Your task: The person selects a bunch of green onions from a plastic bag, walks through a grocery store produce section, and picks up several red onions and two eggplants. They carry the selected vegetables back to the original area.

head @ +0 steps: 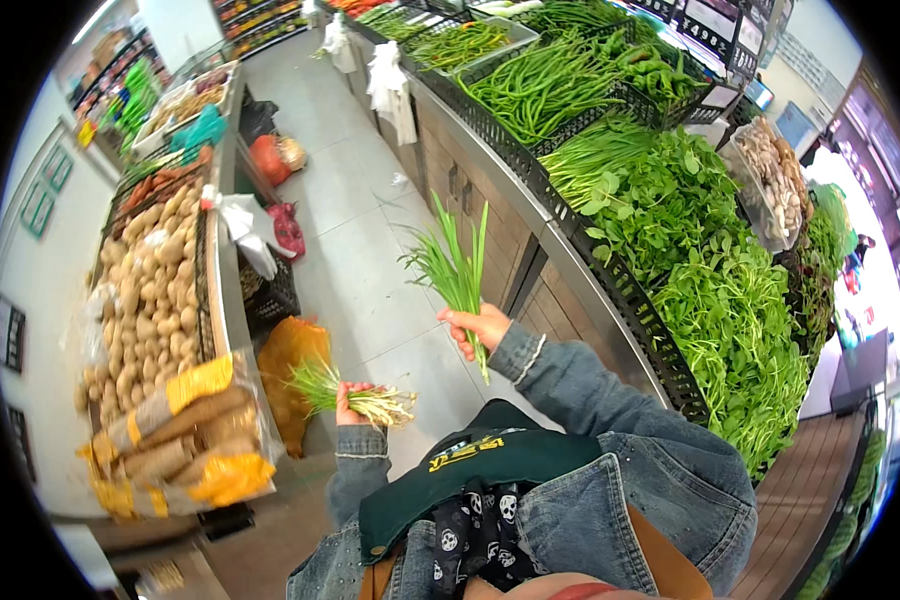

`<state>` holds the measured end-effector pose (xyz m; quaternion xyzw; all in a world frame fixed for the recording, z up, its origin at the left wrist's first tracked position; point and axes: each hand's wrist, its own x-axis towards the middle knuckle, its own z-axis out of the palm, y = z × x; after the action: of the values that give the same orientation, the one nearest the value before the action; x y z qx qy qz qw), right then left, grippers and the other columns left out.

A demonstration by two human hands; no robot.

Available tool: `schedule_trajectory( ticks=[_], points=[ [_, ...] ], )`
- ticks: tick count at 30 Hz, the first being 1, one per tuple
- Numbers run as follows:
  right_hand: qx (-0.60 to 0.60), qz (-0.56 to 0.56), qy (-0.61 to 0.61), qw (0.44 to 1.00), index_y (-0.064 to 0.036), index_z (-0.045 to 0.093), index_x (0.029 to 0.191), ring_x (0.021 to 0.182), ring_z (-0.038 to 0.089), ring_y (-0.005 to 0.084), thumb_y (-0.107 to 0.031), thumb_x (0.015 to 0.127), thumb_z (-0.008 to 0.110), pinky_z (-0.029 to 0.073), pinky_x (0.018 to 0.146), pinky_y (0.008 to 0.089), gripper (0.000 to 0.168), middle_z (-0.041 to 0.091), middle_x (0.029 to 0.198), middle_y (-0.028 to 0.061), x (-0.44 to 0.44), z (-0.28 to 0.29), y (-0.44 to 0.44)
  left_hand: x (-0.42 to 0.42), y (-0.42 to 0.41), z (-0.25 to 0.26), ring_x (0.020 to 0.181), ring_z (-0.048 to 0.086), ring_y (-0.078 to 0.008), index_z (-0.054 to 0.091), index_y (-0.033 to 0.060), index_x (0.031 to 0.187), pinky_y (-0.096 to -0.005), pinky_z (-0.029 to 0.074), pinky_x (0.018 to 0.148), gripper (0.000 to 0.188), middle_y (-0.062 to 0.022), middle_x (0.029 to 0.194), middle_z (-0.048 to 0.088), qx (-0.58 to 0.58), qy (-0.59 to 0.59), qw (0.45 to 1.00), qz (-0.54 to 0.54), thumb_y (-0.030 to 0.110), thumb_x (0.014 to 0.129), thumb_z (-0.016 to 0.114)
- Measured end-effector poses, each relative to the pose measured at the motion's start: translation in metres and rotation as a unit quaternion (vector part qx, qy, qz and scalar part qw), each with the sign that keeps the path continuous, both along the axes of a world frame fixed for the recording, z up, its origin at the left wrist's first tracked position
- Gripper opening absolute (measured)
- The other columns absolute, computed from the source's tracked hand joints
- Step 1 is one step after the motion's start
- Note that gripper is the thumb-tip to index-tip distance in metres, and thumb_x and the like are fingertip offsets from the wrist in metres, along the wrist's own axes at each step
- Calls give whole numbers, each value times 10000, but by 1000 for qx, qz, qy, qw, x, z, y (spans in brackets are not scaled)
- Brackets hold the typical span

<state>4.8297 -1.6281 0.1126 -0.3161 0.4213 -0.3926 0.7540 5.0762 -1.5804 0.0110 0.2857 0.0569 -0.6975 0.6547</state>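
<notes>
My right hand (480, 328) grips a bunch of flat green leaves, which look like garlic chives (457, 262), upright over the aisle. To the lower left, my left hand (354, 402) is closed around a second bunch of thin greens with pale stem ends (386, 405), held sideways with its leafy tops pointing left. The two bunches are apart. Beside my right arm runs a vegetable display with leafy greens (735, 337), a bundle of long thin green stalks (600, 154) and green beans (540, 86).
On the left stands a shelf of potatoes (150, 292), with long brown roots in a plastic bag (187, 442) at its near end. A black crate (274, 300) and an orange sack (292, 367) are below it. White plastic bags (390, 90) hang on the right counter's edge (495, 165).
</notes>
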Motion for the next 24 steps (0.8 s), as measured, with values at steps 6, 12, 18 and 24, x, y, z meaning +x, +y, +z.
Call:
schedule_trajectory(
  ticks=[6,12,18,24],
  points=[
    [-175,-37,88,980,-2,481,962,339,420,114,-215,790,495,344,317,237,274,428,496,14,-51,59,-118,-24,-124,10,616,498,-169,455,134,702,-382,421,639,177,-7,599,488,-25,22,996,-79,272,813,438],
    [-400,-301,186,845,35,486,905,351,408,72,-196,796,463,359,335,187,257,432,489,-9,-148,170,-213,-28,-249,12,628,512,-179,464,135,690,-389,428,648,194,6,609,500,-44,9,994,-103,282,814,438],
    [-258,-619,135,730,23,511,886,365,401,104,-163,771,525,360,345,230,220,446,513,29,-275,118,-289,-59,-357,15,640,505,-174,463,123,709,-386,424,664,187,1,617,501,-63,-5,990,-124,269,821,426],
    [28,-739,103,665,62,447,863,358,422,159,-123,713,578,353,302,290,272,469,509,60,-316,-7,-280,-108,-449,-10,641,503,-179,452,122,701,-389,427,654,183,-10,628,504,-13,-27,978,-208,269,810,441]
  ],
)
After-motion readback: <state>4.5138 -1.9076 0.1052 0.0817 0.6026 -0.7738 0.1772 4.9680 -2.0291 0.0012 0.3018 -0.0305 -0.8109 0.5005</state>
